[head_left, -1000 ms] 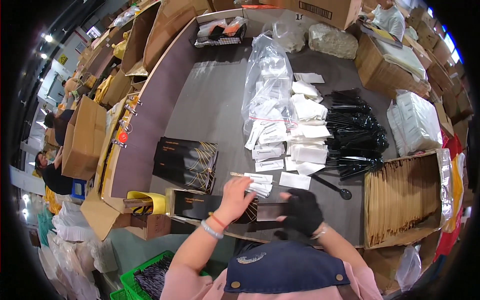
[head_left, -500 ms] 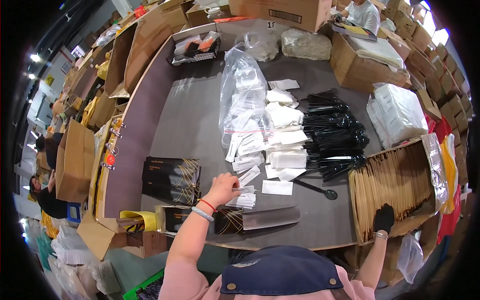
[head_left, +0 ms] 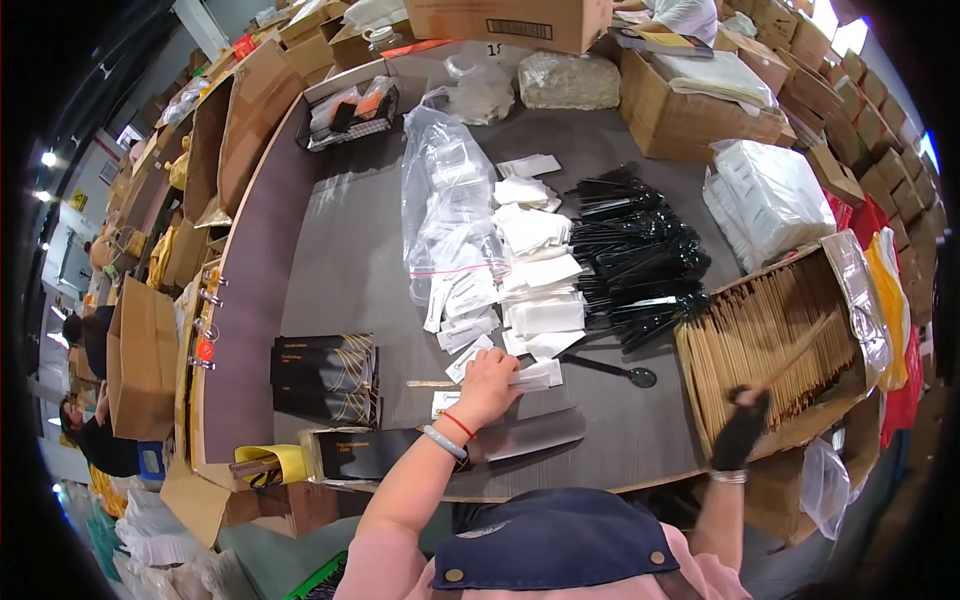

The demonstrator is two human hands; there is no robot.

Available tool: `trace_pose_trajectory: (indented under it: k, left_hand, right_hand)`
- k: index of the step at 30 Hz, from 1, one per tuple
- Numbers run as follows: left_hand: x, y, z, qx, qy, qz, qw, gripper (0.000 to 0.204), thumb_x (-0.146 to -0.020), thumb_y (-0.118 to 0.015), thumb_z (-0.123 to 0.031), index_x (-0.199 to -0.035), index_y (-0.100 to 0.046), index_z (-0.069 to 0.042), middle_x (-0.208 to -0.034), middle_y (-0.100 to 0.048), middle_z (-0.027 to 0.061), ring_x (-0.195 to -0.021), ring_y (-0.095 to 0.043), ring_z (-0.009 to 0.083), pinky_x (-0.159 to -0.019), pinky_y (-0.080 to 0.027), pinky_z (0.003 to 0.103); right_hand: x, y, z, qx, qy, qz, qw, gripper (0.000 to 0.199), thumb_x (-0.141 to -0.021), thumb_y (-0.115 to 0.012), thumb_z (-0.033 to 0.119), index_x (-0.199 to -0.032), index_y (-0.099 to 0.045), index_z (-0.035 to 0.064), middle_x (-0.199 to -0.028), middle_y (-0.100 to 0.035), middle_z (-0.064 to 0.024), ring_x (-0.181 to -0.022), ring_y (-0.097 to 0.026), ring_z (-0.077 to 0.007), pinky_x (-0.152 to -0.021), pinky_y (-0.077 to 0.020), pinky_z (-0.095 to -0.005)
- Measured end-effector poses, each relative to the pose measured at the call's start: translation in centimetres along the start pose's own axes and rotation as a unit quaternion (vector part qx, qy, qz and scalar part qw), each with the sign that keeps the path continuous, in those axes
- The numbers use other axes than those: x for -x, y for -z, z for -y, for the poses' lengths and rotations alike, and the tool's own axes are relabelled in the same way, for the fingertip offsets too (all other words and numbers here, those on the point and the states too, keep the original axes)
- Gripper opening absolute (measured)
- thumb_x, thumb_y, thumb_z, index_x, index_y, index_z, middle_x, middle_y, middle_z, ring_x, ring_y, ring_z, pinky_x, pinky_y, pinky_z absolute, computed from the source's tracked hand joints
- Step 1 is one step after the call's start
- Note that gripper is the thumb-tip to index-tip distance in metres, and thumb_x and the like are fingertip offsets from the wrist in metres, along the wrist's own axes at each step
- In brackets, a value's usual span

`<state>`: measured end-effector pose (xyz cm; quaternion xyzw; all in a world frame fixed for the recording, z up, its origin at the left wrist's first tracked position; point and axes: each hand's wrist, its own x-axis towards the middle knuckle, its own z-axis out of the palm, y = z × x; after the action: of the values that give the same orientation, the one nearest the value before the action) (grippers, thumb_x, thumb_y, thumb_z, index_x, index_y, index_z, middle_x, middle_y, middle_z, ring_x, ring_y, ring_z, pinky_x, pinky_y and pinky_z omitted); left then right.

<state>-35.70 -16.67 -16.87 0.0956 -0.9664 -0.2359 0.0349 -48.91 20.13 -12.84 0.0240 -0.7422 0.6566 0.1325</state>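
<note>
My left hand (head_left: 490, 388) is closed, its fingertips on a flat white packet (head_left: 543, 375). A thin pale strip (head_left: 428, 384) shows on the other side of this hand; whether it is held too, I cannot tell. My right hand (head_left: 742, 432), in a black glove with bare fingertips, grips a long tan stick (head_left: 795, 352), blurred, over the open carton (head_left: 697, 405) of similar tan sticks (head_left: 770, 325). Beyond the left hand are stacked white packets (head_left: 540, 270), small slim packets (head_left: 465, 295) and black plastic spoons (head_left: 645, 250). One loose black spoon (head_left: 615, 370) lies nearer.
Black printed sleeves (head_left: 325, 378) lie at the left, and a long black sleeve (head_left: 370, 455) runs along the front edge. A clear bag (head_left: 445, 180) of packets, a wire basket (head_left: 350, 115) and a wrapped white stack (head_left: 770, 205) stand farther back. Another person (head_left: 685, 18) is at the far right.
My left hand has moved right, onto the white packet. My right hand has drawn back from inside the carton with a tan stick. The whole view has shifted slightly.
</note>
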Motion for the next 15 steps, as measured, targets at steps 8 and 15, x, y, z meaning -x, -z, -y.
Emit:
trace_pose_trajectory:
  k: [8,15]
  left_hand:
    - [4.4,3.9,-2.7,0.210,0.043,0.063,0.975,0.028,-0.072,-0.075,-0.013,-0.097,-0.063,-0.007,-0.079,-0.065,0.0154,-0.076,-0.062,0.0345,-0.069,-0.048,0.043]
    - [9.7,3.3,-3.9,0.034,0.003,-0.036,0.999,0.037,-0.066,-0.080,-0.022,-0.100,-0.067,-0.015,-0.106,-0.058,-0.0012,-0.099,-0.052,0.0237,-0.083,-0.040,0.040]
  right_hand:
    - [3.8,-7.6,-3.9,0.315,0.163,0.217,0.909,0.045,-0.086,-0.065,0.019,-0.125,-0.052,0.0028,-0.103,-0.057,-0.0183,-0.096,-0.055,-0.0379,-0.083,-0.0457,-0.0431]
    - [2.0,-7.6,-2.5,0.375,0.098,0.303,0.870,0.030,-0.077,-0.075,0.015,-0.099,-0.059,0.0038,-0.096,-0.058,-0.0167,-0.092,-0.057,-0.0357,-0.080,-0.0466,-0.0404]
